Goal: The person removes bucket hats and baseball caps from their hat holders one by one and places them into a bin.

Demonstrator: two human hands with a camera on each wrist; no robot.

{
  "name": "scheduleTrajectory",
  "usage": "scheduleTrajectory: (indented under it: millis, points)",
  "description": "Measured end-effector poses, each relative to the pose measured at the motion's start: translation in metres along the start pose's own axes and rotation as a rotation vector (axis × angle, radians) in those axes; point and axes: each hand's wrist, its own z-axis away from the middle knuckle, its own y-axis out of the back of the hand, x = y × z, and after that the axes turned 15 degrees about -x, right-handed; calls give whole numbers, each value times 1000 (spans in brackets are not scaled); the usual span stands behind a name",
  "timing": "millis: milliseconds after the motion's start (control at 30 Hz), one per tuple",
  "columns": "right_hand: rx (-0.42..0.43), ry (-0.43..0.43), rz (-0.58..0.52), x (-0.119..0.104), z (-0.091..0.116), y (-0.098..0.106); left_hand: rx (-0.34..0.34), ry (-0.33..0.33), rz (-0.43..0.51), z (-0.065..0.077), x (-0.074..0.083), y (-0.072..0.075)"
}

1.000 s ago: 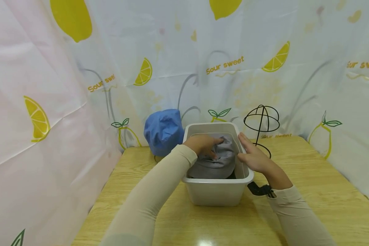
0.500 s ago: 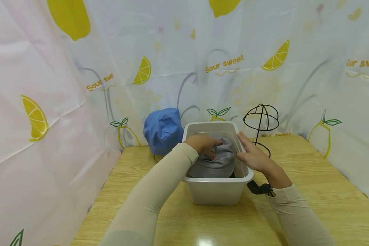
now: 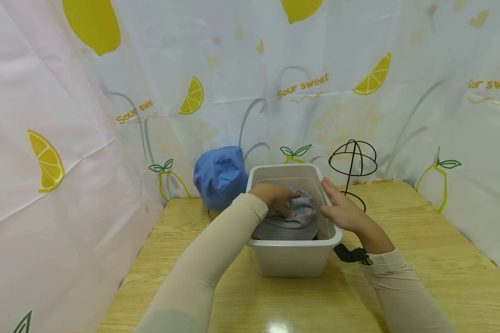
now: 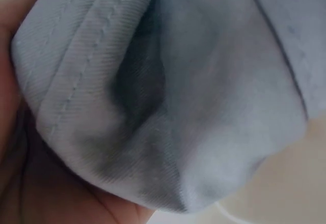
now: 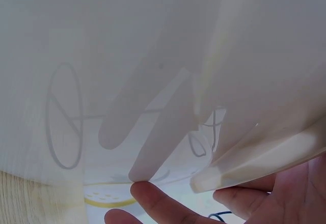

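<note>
A grey cap (image 3: 297, 221) with a stitched brim lies inside a white plastic bin (image 3: 291, 261). My left hand (image 3: 273, 196) reaches over the left rim and grips the crown, thumb and fingers pressed into the cloth. Close up in the left wrist view, folded cap fabric (image 4: 214, 91) bulges out of the curled left hand (image 4: 66, 183). My right hand (image 3: 345, 212) holds the bin's right rim, its thumb over the edge. From the right wrist view, the right hand's fingers (image 5: 158, 201) touch the outer wall (image 5: 127, 40). The cap hides whatever lies beneath it.
Behind the bin's left side, a blue cap (image 3: 221, 178) sits on a stand, mostly hidden. A bare black wire hat stand (image 3: 353, 162) rises at the back right. The wooden table (image 3: 416, 240) meets a lemon-print curtain (image 3: 216, 55) behind and at the sides.
The grey cap's crown has sunk and crumpled slightly under my left hand. Both hands keep their places, and the whole view has shifted a little.
</note>
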Motion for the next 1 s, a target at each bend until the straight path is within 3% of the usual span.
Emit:
scheduleTrajectory:
  millis: [300, 533, 767, 933, 1000]
  points:
    - [0, 14, 1, -3, 0, 0, 16, -60, 60, 5, -5, 8]
    - [-6, -5, 12, 0, 1, 1, 24, -159, 90, 6, -5, 15]
    - [-8, 0, 8, 1, 1, 0, 14, -159, 115, 14, -3, 27]
    - [-11, 7, 8, 0, 0, 0, 70, -207, 167, 24, -10, 35]
    - [-10, 8, 13, 0, 0, 0, 82, -190, 174, 29, -14, 38]
